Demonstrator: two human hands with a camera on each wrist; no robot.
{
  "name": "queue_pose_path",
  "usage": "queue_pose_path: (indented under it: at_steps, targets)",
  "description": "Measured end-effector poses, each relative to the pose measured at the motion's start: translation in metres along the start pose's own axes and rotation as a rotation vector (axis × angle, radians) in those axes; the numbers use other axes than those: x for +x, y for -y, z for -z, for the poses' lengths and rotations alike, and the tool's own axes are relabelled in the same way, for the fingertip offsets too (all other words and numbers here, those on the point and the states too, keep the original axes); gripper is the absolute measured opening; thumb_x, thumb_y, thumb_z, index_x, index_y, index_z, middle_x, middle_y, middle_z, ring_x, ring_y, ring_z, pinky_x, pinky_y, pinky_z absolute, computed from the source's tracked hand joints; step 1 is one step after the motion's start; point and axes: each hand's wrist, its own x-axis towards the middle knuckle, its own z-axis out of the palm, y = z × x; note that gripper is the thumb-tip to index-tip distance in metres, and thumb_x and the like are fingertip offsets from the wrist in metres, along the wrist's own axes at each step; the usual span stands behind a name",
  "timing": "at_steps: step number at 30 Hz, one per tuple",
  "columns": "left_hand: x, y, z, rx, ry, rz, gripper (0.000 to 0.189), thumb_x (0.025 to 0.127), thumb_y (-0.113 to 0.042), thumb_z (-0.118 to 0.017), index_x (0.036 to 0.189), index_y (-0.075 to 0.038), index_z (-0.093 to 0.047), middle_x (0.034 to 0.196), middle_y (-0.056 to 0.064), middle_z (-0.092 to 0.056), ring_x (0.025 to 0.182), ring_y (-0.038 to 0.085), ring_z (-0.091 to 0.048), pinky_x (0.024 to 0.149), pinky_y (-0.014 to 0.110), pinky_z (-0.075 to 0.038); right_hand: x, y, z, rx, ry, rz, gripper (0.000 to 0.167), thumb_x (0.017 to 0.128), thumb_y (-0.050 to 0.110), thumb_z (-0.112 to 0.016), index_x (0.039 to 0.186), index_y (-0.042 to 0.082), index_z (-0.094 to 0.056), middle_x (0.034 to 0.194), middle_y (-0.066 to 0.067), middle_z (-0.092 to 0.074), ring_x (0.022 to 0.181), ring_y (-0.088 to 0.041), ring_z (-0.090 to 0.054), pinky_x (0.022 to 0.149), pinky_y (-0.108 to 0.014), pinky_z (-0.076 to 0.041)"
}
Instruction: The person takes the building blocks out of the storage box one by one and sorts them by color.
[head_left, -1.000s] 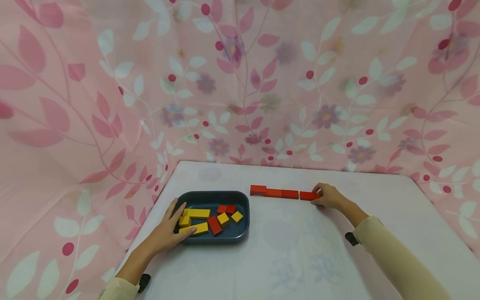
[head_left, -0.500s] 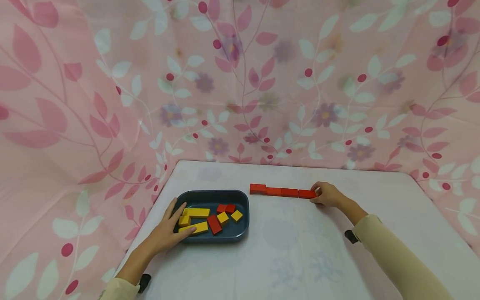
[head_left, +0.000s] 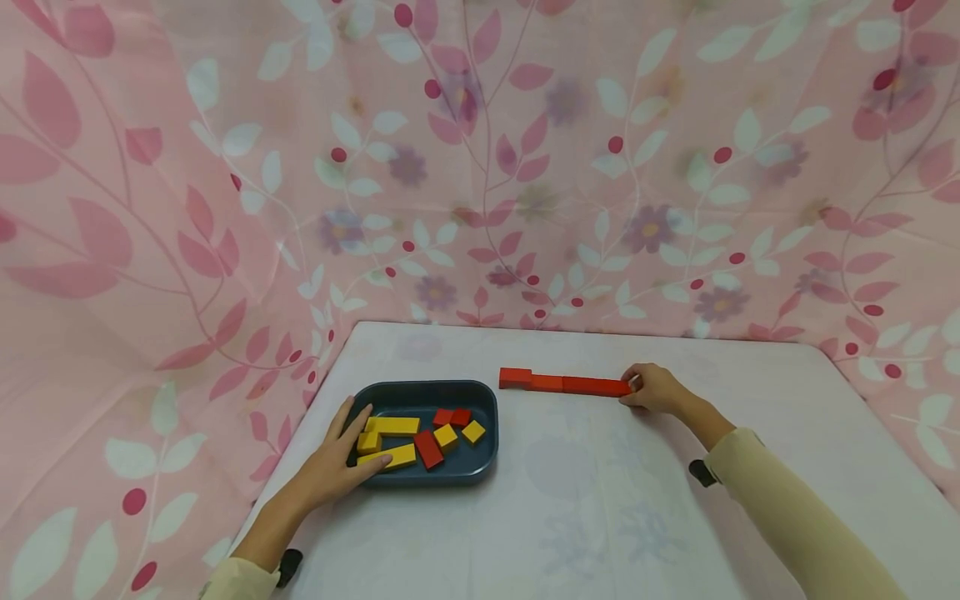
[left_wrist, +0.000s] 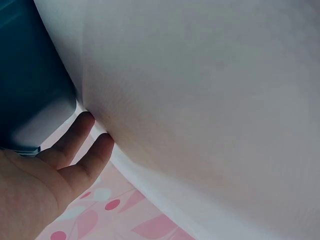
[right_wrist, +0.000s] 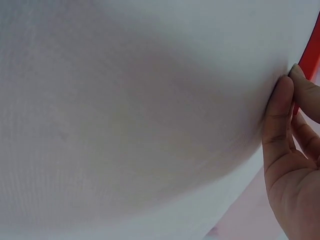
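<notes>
A row of red blocks (head_left: 547, 383) lies on the white-covered table, its left-end block (head_left: 515, 378) rising higher than the others. My right hand (head_left: 654, 390) pinches the right end of the last red block (head_left: 611, 387) between thumb and fingers. The right wrist view shows the fingertips low over the cloth, beside a red edge (right_wrist: 311, 50). My left hand (head_left: 337, 457) rests at the left side of a dark blue tray (head_left: 491, 467), fingers spread and thumb reaching over a yellow block (head_left: 402, 456). From the left wrist, two fingertips (left_wrist: 105, 140) show beside the tray's outer wall.
Inside the tray are several yellow blocks (head_left: 393, 426) and red blocks (head_left: 429, 450), lying loose at various angles. A pink floral curtain (head_left: 525, 208) hangs behind the table's back edge and along its left side. White cloth (head_left: 570, 517) covers the table.
My right hand has slid its red block slightly left, and the gap to the neighbouring block has closed. The left hand and the tray hold their places.
</notes>
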Motion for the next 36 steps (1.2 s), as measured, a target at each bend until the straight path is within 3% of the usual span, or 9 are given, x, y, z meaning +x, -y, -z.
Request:
queue_pose_path:
  at_steps: [10, 21, 28, 32, 36]
  targets:
    - [0.000, 0.000, 0.005, 0.008, -0.001, 0.004, 0.096, 0.085, -0.068, -0.060, 0.159, -0.023, -0.018, 0.167, 0.014, 0.003, 0.143, 0.053, -0.027, 0.100, 0.072, -0.039, 0.000, 0.003, 0.000, 0.018, -0.045, 0.017, 0.041, 0.085, 0.018, -0.077, 0.116, -0.003, -0.060, 0.087, -0.009, -0.058, 0.074, -0.019, -0.055, 0.064, -0.026, -0.050]
    - [0.000, 0.002, 0.006, 0.001, -0.009, -0.006, 0.098, 0.085, -0.068, -0.061, 0.160, -0.022, -0.017, 0.167, 0.014, 0.003, 0.144, 0.051, -0.026, 0.102, 0.071, -0.039, -0.002, 0.007, 0.001, 0.042, -0.043, 0.007, 0.047, 0.085, 0.020, -0.077, 0.121, -0.003, -0.058, 0.088, -0.009, -0.058, 0.076, -0.019, -0.056, 0.066, -0.025, -0.050]
    - [0.002, 0.003, 0.003, -0.005, -0.010, -0.015, 0.101, 0.084, -0.069, -0.061, 0.160, -0.023, -0.015, 0.167, 0.014, 0.003, 0.144, 0.050, -0.026, 0.102, 0.071, -0.038, -0.009, 0.005, 0.008, 0.059, -0.007, -0.029, 0.066, 0.083, 0.030, -0.080, 0.132, -0.001, -0.050, 0.102, -0.014, -0.060, 0.088, -0.024, -0.056, 0.077, -0.031, -0.056]
    - [0.003, 0.004, 0.000, -0.005, -0.008, -0.008, 0.101, 0.083, -0.069, -0.061, 0.160, -0.022, -0.016, 0.167, 0.013, 0.002, 0.143, 0.050, -0.027, 0.102, 0.071, -0.039, -0.014, 0.003, 0.009, 0.081, 0.020, -0.020, 0.077, 0.083, 0.036, -0.080, 0.138, -0.001, -0.042, 0.099, -0.013, -0.060, 0.082, -0.021, -0.057, 0.075, -0.030, -0.055]
    - [0.001, 0.005, -0.002, -0.007, -0.008, -0.006, 0.101, 0.083, -0.069, -0.062, 0.160, -0.022, -0.017, 0.167, 0.013, 0.002, 0.143, 0.050, -0.029, 0.102, 0.070, -0.040, -0.024, 0.004, 0.009, 0.019, -0.017, 0.057, 0.089, 0.084, 0.047, -0.075, 0.146, 0.000, -0.032, 0.122, -0.025, -0.051, 0.097, -0.031, -0.059, 0.084, -0.045, -0.058]
